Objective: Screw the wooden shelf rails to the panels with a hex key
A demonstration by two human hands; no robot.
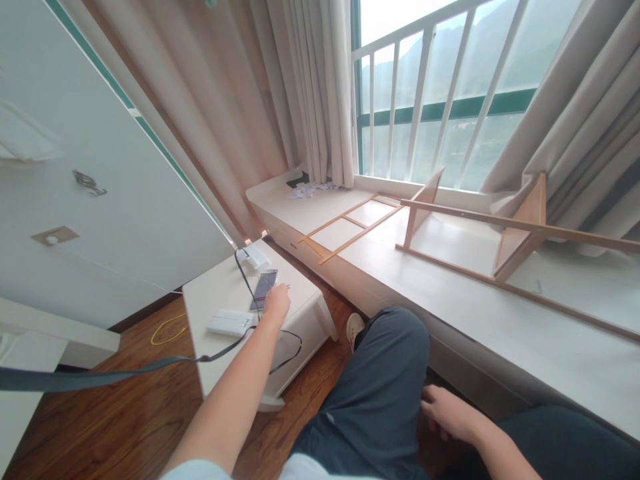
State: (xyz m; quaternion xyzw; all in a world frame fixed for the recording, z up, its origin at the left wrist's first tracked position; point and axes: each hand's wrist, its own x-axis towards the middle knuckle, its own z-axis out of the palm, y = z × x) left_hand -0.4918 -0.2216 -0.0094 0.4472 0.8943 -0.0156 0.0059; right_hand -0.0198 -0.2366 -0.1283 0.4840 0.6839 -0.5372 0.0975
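1. Phone (263, 291) on white cabinet (207, 287), left hand (278, 303) curled over its edge, grip hidden from me.
2. Right hand (445, 411) slack, fingers apart, beside knee (405, 333).
3. Black cable (205, 359) by left wrist could snag, dragging phone.

Phone (262, 289): thin, rectangular, dark screen facing up, lying flat on white surface (220, 280) between white box-like item (257, 258) and white block (228, 323). Dark cord (242, 269) along left edge; left hand (277, 302) hides lower right part.
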